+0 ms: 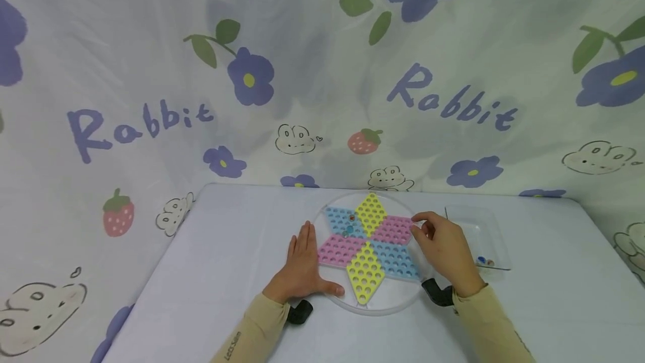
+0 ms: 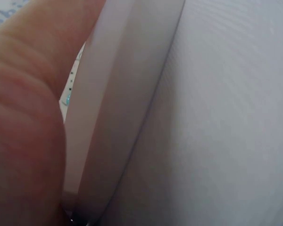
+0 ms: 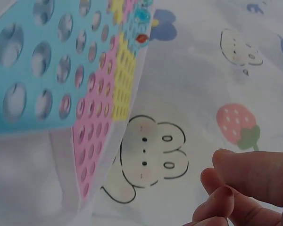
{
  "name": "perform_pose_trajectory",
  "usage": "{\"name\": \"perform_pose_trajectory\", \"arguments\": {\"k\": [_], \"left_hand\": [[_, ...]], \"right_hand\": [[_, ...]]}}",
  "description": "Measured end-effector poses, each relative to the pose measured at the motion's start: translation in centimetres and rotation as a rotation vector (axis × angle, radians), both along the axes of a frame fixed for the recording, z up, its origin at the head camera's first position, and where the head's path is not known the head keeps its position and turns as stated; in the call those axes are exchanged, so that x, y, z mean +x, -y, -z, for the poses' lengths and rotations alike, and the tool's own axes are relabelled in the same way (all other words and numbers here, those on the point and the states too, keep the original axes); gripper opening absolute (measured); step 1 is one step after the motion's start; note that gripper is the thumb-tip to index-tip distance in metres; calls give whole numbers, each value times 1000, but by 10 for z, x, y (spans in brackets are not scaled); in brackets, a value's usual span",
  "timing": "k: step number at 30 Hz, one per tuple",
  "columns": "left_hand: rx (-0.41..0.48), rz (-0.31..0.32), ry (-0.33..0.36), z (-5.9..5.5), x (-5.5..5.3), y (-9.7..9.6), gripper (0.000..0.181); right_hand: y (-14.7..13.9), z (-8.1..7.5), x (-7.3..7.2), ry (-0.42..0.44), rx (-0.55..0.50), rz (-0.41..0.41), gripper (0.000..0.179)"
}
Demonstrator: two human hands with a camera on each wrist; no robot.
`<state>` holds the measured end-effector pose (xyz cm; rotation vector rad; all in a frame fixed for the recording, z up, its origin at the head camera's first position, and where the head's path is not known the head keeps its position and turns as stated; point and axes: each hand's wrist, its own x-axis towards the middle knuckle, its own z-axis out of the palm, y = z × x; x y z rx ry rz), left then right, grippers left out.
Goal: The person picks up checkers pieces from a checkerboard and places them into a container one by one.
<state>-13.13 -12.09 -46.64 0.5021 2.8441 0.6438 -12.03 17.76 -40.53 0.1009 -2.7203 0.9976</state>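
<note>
A round Chinese checkers board has a star of yellow, pink and blue points full of holes. My left hand rests against its left rim, fingers straight and thumb spread along the front. In the left wrist view the palm lies close beside the board's side wall. My right hand hovers at the pink right point; its thumb and index fingertips stand a little apart, with nothing visible between them. On the blue back-left point sit a red marble, a teal marble and a clear marble.
Right of the board stands a clear plastic tray with a few marbles in its front corner. The white table runs back to a cloth backdrop printed with flowers, rabbits and strawberries.
</note>
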Motion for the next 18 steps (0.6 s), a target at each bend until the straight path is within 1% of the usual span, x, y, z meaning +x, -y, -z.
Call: {"name": "perform_pose_trajectory", "arguments": {"k": [6,13,18], "left_hand": [[5,1,-10,1,0,0,150],[35,-1,-18,1,1,1,150],[23,5,-29,3,-1,1,151]], "right_hand": [[14,2,-5,6,-9,-11,22],[28,3,-8,16,-35,-32,24],[35,3,-11,12,-52,-45,23]]}}
